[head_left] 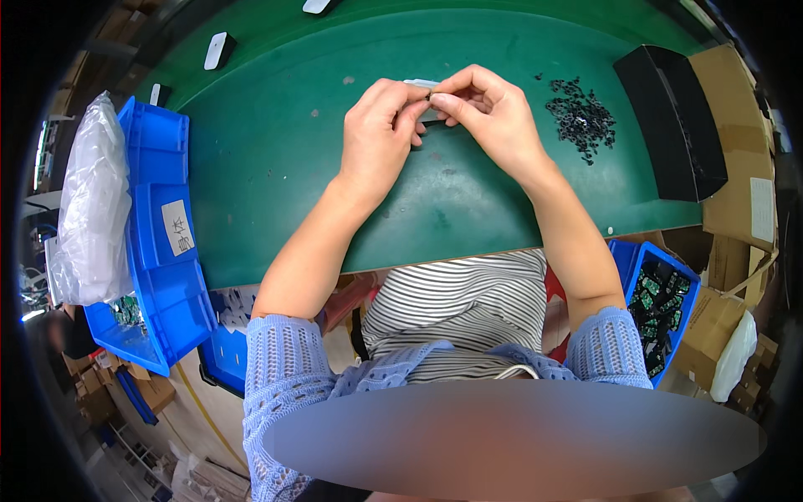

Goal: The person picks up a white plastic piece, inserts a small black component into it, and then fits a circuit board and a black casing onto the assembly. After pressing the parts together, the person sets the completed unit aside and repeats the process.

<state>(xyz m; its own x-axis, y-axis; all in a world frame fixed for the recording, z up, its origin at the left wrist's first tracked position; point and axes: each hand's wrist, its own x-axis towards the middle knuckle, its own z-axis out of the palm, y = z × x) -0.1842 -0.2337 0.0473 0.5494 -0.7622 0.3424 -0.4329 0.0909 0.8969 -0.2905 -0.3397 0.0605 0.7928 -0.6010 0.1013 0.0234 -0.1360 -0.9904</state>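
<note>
My left hand point(376, 130) and my right hand point(493, 117) meet over the far middle of the green table point(435, 209). Both are closed, thumbs and fingertips pinched together around a tiny dark piece point(429, 96), too small and too covered to name. Just behind the fingertips a pale, whitish object point(421, 83) shows, mostly hidden by the hands. A dark strip point(435, 123) peeks out below the fingers; what it belongs to I cannot tell. To the right of my right hand lies a loose pile of small black parts point(581, 121).
An open black box point(673, 125) stands at the table's right end, beside cardboard boxes point(736, 125). Blue bins point(159, 217) and a clear plastic bag point(92, 209) line the left side. Below the right edge sits a blue bin point(623, 259) of circuit boards point(657, 305).
</note>
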